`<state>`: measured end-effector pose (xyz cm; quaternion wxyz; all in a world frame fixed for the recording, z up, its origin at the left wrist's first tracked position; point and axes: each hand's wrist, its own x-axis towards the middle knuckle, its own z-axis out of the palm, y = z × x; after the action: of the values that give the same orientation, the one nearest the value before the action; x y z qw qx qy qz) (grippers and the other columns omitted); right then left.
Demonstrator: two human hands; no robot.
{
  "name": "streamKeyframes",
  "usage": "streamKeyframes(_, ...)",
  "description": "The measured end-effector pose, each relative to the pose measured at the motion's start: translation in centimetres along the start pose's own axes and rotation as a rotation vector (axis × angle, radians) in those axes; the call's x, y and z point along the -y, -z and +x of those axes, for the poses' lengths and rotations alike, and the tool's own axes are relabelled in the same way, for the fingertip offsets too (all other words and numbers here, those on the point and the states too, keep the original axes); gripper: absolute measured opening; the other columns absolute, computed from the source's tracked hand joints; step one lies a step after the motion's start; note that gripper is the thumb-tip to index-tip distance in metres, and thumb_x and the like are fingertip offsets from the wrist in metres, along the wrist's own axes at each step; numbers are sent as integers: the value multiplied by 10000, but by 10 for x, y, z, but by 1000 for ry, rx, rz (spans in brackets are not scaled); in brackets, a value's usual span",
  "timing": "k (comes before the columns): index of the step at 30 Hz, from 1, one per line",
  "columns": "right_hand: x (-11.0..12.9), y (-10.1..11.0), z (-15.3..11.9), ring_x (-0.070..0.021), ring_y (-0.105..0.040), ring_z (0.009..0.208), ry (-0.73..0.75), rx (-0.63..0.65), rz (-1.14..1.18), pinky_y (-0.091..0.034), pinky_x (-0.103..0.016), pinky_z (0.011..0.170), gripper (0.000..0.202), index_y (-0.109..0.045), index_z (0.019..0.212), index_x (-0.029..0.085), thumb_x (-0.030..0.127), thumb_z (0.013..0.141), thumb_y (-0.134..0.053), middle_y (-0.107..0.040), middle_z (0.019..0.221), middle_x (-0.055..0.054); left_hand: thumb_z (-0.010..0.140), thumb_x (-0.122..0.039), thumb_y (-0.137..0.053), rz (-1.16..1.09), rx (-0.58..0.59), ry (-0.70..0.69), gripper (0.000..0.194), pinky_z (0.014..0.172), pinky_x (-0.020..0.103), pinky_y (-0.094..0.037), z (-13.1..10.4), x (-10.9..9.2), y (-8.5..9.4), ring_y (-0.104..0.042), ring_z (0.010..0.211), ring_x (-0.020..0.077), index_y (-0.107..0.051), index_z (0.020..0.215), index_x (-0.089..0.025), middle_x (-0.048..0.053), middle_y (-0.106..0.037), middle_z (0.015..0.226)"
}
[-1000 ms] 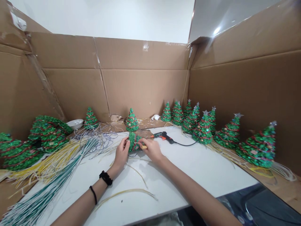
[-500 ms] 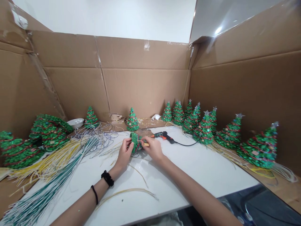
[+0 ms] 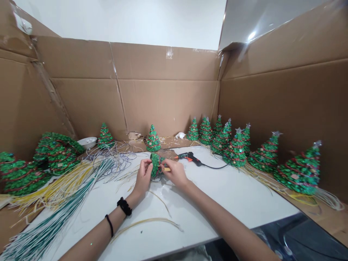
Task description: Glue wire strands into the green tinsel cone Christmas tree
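My left hand (image 3: 144,173) is closed on the base end of a small green tinsel Christmas tree (image 3: 155,164), which lies tipped on its side over the white board. In my right hand (image 3: 175,172) is a small awl-like tool (image 3: 166,169) with a yellowish handle, its thin tip pointing left against the tree's side. Whether the tip has gone into the tree is too small to tell. Behind my right hand rests a black and orange glue gun (image 3: 190,157), its orange nozzle facing left and its cord running right.
Decorated trees stand along the right (image 3: 236,148), more at the left (image 3: 58,154). Bundles of green-white wires (image 3: 67,203) and yellow wires (image 3: 58,179) spread across the left. Loose wires (image 3: 146,219) lie in front. A white bowl (image 3: 87,142) sits behind. Cardboard walls (image 3: 168,101) enclose the board (image 3: 236,195).
My left fingers have shifted slightly left on the tree's base. The tool in my right hand has tilted and moved a little left and down. Everything else stays put.
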<state>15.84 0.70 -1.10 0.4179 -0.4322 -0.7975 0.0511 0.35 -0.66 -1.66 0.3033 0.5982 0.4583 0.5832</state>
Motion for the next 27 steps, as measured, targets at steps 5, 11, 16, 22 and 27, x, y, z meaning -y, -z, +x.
streamKeyframes(5,-2,-2,0,-127,-598,687,-25,-8,-42,-347,-200,582,190,-604,846,216,302,897,-442,-678,779,1,822,-378,-458,9,-3,5,206,730,252,-424,1,-3,1,-538,817,140,-471,930,-203,9,-546,864)
streamKeyframes(11,-1,-2,0,-132,-601,676,-50,-48,-41,-358,-210,581,182,-608,872,226,297,898,-443,-674,774,4,809,-392,-451,100,-37,16,201,636,241,-394,1,-5,2,-507,701,142,-494,841,-199,-8,-537,765)
streamKeyframes(16,1,-4,0,-139,-623,735,-54,-16,-8,-398,-213,622,183,-619,895,234,297,897,-447,-691,832,-1,813,-411,-433,161,-18,-11,250,657,258,-404,3,-1,3,-508,715,161,-531,772,-185,6,-558,730)
streamKeyframes(22,1,-4,0,-149,-629,789,-61,-20,9,-416,-222,659,165,-621,914,239,259,871,-462,-693,879,1,778,-452,-438,102,-20,54,310,690,286,-436,6,4,1,-530,748,188,-533,652,-186,29,-590,680)
streamKeyframes(27,1,-1,1,-140,-609,725,-70,-58,-9,-386,-211,614,134,-609,843,225,244,833,-477,-673,798,7,759,-402,-506,65,-89,92,254,768,319,-451,8,10,4,-570,852,212,-607,748,-169,87,-657,813)
